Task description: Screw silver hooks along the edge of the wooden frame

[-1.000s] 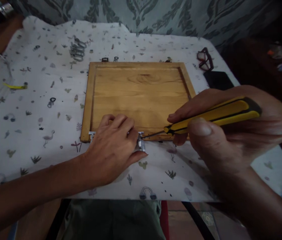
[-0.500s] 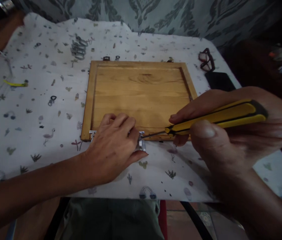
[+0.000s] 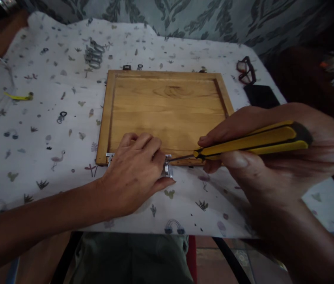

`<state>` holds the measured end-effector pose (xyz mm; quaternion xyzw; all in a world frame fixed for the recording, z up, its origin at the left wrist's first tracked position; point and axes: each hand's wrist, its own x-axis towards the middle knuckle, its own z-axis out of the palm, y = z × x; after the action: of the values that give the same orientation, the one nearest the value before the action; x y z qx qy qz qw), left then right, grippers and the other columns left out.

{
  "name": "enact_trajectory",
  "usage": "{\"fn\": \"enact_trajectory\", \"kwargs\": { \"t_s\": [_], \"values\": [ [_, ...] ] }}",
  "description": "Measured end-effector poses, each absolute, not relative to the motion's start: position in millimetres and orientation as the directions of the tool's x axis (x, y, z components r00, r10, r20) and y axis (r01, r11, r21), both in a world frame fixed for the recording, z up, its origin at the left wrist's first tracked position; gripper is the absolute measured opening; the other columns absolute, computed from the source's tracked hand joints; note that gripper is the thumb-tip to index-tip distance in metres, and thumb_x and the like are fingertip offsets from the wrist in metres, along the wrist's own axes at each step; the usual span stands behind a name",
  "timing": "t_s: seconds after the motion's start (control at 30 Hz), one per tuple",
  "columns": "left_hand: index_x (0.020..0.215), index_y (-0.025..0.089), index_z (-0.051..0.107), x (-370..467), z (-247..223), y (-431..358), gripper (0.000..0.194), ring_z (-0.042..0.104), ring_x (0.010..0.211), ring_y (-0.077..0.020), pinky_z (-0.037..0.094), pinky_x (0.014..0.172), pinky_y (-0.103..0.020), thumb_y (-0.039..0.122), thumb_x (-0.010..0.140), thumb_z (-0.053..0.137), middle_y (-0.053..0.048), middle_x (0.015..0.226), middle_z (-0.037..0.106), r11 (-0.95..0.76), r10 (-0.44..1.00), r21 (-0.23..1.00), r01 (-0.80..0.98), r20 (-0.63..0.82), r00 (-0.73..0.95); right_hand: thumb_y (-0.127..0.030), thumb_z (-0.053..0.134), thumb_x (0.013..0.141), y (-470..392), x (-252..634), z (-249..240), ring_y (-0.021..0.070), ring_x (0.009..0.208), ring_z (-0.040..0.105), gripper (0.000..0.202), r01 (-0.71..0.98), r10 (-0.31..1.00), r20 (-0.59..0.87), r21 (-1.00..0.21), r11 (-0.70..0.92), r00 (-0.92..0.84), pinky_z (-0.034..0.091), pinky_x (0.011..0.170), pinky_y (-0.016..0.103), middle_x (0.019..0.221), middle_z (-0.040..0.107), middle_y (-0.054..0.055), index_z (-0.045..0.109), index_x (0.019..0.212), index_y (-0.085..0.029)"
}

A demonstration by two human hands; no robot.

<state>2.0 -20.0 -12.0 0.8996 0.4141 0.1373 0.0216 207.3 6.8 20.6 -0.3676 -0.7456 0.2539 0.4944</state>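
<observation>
The right hand's (image 3: 276,175) fingers close around a yellow-and-black screwdriver (image 3: 252,142), its tip at a shiny metal fitting (image 3: 168,171). The left hand's (image 3: 137,169) fingers curl over that fitting at the near edge of a framed wooden panel (image 3: 167,108); whether they grip it, I cannot tell. Beneath both hands spreads a white tablecloth (image 3: 36,165) printed with flamingos and cacti. Beyond the right fingers lie eyeglasses (image 3: 251,71); farthest off, a leaf-patterned wall covering (image 3: 198,23). Floor tiles (image 3: 214,262) show below.
</observation>
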Motion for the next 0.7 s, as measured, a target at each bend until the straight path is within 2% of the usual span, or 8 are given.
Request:
{"fn": "enact_trajectory", "kwargs": {
  "t_s": [0.13, 0.2, 0.3, 0.4, 0.47, 0.57, 0.7],
  "values": [
    [0.092, 0.014, 0.073, 3, -7, -20, 0.033, 0.061, 0.102, -0.0307, 0.046, 0.089, -0.047, 0.047, 0.093, 0.07, -0.01, 0.095, 0.068, -0.635, 0.772, 0.17, 0.753, 0.162, 0.614, -0.022, 0.089, 0.073, 16, 206, 9, 0.0228, 0.058, 0.069, 0.025, 0.131, 0.688, 0.68, -0.681, 0.721, -0.253, 0.059, 0.053, 0.04, 0.08, 0.078, 0.003, 0.084, 0.097, -0.027],
    [0.093, 0.015, 0.073, 3, -7, -20, 0.034, 0.061, 0.102, -0.0306, 0.047, 0.089, -0.046, 0.048, 0.093, 0.07, -0.01, 0.096, 0.068, -0.632, 0.775, 0.167, 0.757, 0.157, 0.612, -0.026, 0.086, 0.076, 17, 205, 6, 0.0238, 0.06, 0.069, 0.025, 0.094, 0.694, 0.668, -0.699, 0.709, -0.27, 0.059, 0.054, 0.041, 0.081, 0.078, 0.003, 0.083, 0.101, -0.027],
    [0.094, 0.015, 0.073, 2, -10, -20, 0.034, 0.061, 0.103, -0.0302, 0.046, 0.088, -0.046, 0.049, 0.092, 0.072, -0.01, 0.097, 0.068, -0.64, 0.766, 0.151, 0.753, 0.189, 0.614, -0.032, 0.082, 0.081, 14, 207, 7, 0.0236, 0.059, 0.069, 0.016, 0.085, 0.73, 0.624, -0.741, 0.666, -0.279, 0.06, 0.054, 0.042, 0.079, 0.077, 0.004, 0.084, 0.097, -0.027],
    [0.092, 0.014, 0.073, 2, -15, -20, 0.038, 0.059, 0.101, -0.0295, 0.043, 0.086, -0.044, 0.051, 0.09, 0.074, -0.009, 0.095, 0.068, -0.653, 0.751, 0.124, 0.747, 0.233, 0.618, -0.029, 0.08, 0.083, 12, 209, 8, 0.0222, 0.057, 0.069, 0.011, 0.114, 0.765, 0.585, -0.769, 0.629, -0.268, 0.059, 0.05, 0.04, 0.084, 0.078, 0.005, 0.083, 0.094, -0.027],
    [0.092, 0.014, 0.072, 2, -16, -19, 0.038, 0.058, 0.101, -0.0286, 0.042, 0.086, -0.044, 0.052, 0.09, 0.074, -0.009, 0.095, 0.067, -0.655, 0.748, 0.115, 0.747, 0.234, 0.621, -0.027, 0.079, 0.084, 13, 209, 8, 0.0218, 0.058, 0.069, 0.014, 0.079, 0.764, 0.572, -0.783, 0.617, -0.298, 0.054, 0.039, 0.035, 0.089, 0.079, 0.005, 0.083, 0.096, -0.029],
    [0.091, 0.013, 0.072, 2, -17, -19, 0.041, 0.057, 0.1, -0.028, 0.04, 0.086, -0.043, 0.055, 0.09, 0.072, -0.009, 0.094, 0.066, -0.658, 0.747, 0.111, 0.745, 0.221, 0.627, -0.027, 0.082, 0.081, 15, 207, 6, 0.0208, 0.055, 0.068, 0.017, -0.006, 0.764, 0.559, -0.808, 0.589, -0.324, 0.038, 0.023, 0.029, 0.09, 0.08, 0.004, 0.083, 0.097, -0.031],
    [0.092, 0.013, 0.072, 1, -16, -20, 0.043, 0.056, 0.101, -0.028, 0.038, 0.086, -0.042, 0.056, 0.091, 0.071, -0.009, 0.097, 0.066, -0.652, 0.755, 0.113, 0.75, 0.198, 0.626, -0.028, 0.084, 0.079, 12, 202, 3, 0.0162, 0.041, 0.058, 0.018, -0.045, 0.817, 0.5, -0.859, 0.51, -0.289, 0.036, 0.02, 0.03, 0.089, 0.08, 0.003, 0.082, 0.096, -0.032]
  ]
}}
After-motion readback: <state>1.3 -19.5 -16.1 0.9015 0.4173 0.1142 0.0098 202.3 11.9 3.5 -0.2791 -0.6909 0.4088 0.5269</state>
